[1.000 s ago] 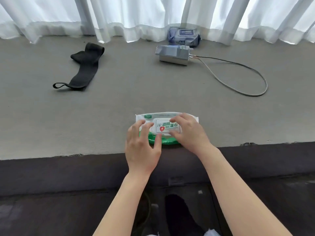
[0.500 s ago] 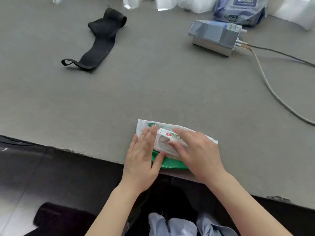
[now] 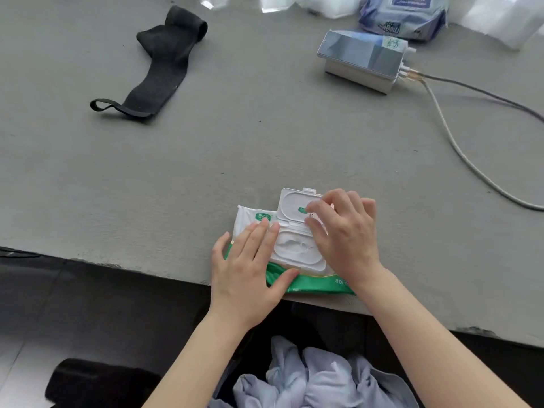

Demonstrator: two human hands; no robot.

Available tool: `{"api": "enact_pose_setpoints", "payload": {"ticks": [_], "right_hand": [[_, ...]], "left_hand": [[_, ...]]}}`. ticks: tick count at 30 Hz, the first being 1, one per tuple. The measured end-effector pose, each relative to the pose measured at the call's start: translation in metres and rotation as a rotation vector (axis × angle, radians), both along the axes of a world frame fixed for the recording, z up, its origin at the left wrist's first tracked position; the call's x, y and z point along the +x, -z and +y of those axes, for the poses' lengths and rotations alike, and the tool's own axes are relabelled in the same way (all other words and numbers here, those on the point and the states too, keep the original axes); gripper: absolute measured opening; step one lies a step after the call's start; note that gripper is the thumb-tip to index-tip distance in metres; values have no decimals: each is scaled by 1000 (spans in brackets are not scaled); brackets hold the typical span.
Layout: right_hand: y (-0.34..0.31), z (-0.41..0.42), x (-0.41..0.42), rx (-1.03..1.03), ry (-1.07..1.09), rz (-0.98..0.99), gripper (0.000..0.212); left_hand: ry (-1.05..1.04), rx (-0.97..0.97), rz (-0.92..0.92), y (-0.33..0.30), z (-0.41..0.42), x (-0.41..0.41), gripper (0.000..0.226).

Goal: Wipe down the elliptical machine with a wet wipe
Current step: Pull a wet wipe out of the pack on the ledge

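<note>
A white and green wet wipe pack lies at the near edge of the grey ledge. Its white plastic lid is flipped fully open, away from me, and the oval dispensing opening shows a wipe inside. My left hand presses flat on the pack's left end, fingers straight. My right hand hovers over the pack's right side, its fingers curled against the open lid's right edge. No elliptical machine is in view.
A black strap lies at the far left of the ledge. At the far right a grey metal box has cables trailing right, and behind it lies a blue wipe pack. White curtains hang beyond. Pale cloth sits below.
The pack's lid went from shut to half raised to fully flipped open under my right hand. My left hand stayed pressed on the pack. My head leaned closer over the ledge.
</note>
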State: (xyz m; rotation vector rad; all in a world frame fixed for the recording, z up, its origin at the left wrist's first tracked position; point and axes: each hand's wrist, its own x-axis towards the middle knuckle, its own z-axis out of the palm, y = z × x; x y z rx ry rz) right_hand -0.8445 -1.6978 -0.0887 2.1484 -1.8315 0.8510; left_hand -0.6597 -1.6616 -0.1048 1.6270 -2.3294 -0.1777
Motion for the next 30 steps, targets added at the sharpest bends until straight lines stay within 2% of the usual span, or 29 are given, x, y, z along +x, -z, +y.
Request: {"api": "enact_pose_setpoints", "payload": {"ticks": [3,7,11,15,18,25,28,30], "right_hand": [[-10,17,5,96,-123,28,9],[-13,22,9,309,-31,48,8],[-13,20,19,435,28,104,23],[-16,24,27,443,10,186,26],[-29,34,25,384,-72,48,5],[-68,39,10,521,-80,-565,12],[-71,41,16,437,-75,-739,17],[-81,41,21,317,-87,-766,16]], "left_hand": [[-41,-3,15,3,1,-4,70],[-67,-35,55,6,0,-7,70],[-78,-49,49,8,2,-10,69],[-62,-89,29,7,4,-11,64],[-60,-75,27,7,2,-10,65],[-73,-51,70,8,4,-10,69],[-70,-37,69,7,3,-11,69],[-77,-32,83,7,3,-10,69]]}}
